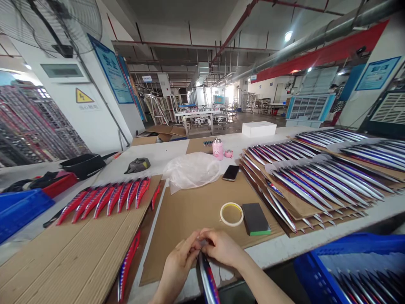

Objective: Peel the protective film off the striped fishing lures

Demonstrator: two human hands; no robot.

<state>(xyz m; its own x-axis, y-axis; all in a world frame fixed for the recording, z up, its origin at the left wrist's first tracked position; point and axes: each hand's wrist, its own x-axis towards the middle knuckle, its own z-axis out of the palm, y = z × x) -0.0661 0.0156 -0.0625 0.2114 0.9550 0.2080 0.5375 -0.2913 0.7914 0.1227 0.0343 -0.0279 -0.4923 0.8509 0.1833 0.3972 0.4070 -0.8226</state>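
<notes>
A long fishing lure (207,279), silver with blue and red, points up from the bottom edge of the head view. My left hand (177,262) and my right hand (223,249) come together at its far tip, fingers pinched around it. The fingers cover the tip, so any small part held there is hidden. Just beyond my hands, a roll of tape (231,224) and a dark block with a green base (256,218) lie on a cardboard sheet (186,211).
Red-and-blue lures (111,198) line a cardboard sheet at left. On the right, silver lures (316,181) cover stacked cardboard. A phone (230,172), a plastic bag (191,169) and a pink bottle (217,148) stand farther back. A blue crate (316,274) holds more lures.
</notes>
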